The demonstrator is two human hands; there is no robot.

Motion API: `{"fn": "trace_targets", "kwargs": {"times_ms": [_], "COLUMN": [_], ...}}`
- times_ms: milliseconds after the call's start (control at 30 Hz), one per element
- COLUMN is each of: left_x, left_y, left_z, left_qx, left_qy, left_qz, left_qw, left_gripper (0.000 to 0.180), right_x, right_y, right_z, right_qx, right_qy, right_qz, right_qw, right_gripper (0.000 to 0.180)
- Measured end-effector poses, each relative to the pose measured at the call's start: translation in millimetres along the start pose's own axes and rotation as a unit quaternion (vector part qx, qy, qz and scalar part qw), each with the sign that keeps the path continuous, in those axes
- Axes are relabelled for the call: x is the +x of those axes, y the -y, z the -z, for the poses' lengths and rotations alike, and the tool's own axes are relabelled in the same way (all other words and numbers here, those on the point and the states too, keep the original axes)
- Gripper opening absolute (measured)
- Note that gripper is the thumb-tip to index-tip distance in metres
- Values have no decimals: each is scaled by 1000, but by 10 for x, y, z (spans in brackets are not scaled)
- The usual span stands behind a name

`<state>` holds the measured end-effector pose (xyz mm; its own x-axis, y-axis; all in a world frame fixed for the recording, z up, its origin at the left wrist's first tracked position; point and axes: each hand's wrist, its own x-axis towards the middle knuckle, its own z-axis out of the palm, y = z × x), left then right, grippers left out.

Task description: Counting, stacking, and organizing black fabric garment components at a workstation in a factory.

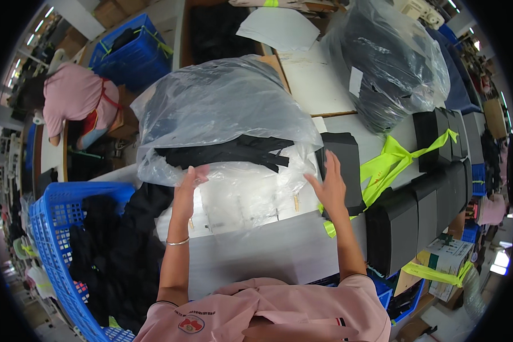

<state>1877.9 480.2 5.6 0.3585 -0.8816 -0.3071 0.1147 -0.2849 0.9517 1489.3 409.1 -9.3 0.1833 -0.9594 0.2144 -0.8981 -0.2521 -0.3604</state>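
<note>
A large clear plastic bag (222, 102) lies on the table in front of me, its mouth toward me. Black fabric strips (228, 151) show in the opening. At the left part of the mouth is my left hand (186, 191), fingers stretched out and touching the plastic; the fingertips are partly hidden. My right hand (330, 188) is raised at the bag's right edge, thumb and fingers apart, with nothing in it. Just beyond it stands a dark grey stack of panels (343, 165). Whether the right thumb touches the plastic, I cannot tell.
A blue plastic basket (45, 216) of black fabric stands at my left. To the right are dark stacked bundles (393, 228) and a neon yellow strip (385, 165). Another filled plastic bag (390, 57) sits at the far right. A person in pink (77, 94) sits far left.
</note>
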Motion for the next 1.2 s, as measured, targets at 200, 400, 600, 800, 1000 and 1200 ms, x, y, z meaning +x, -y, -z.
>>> {"fn": "trace_targets", "kwargs": {"times_ms": [200, 400, 600, 800, 1000, 1200], "left_x": [64, 143, 424, 472, 661, 790], "left_y": [-232, -621, -1245, -1544, -1638, -1657], "left_z": [-49, 54, 4, 293, 144, 117], "left_qx": [-87, -41, -4, -120, -107, -71], "left_qy": [5, 40, 58, 43, 52, 63], "left_qz": [-16, -90, -121, -214, -189, -243], "left_qw": [996, 994, 991, 968, 975, 965], "left_gripper": [54, 57, 58, 59, 57, 58], "right_x": [811, 1130, 1560, 1456, 1709, 2657], "right_y": [-268, 507, 1110, 927, -292, -245], "right_z": [-683, 324, 1534, 1574, -126, -1317], "right_qx": [198, 500, 569, 711, 270, 404], "right_qy": [57, -129, -171, -49, -167, 16], "right_qz": [-45, -98, 56, 155, 139, 134], "right_qw": [977, 851, 803, 685, 938, 905], "right_gripper": [43, 39, 42, 42, 62, 51]}}
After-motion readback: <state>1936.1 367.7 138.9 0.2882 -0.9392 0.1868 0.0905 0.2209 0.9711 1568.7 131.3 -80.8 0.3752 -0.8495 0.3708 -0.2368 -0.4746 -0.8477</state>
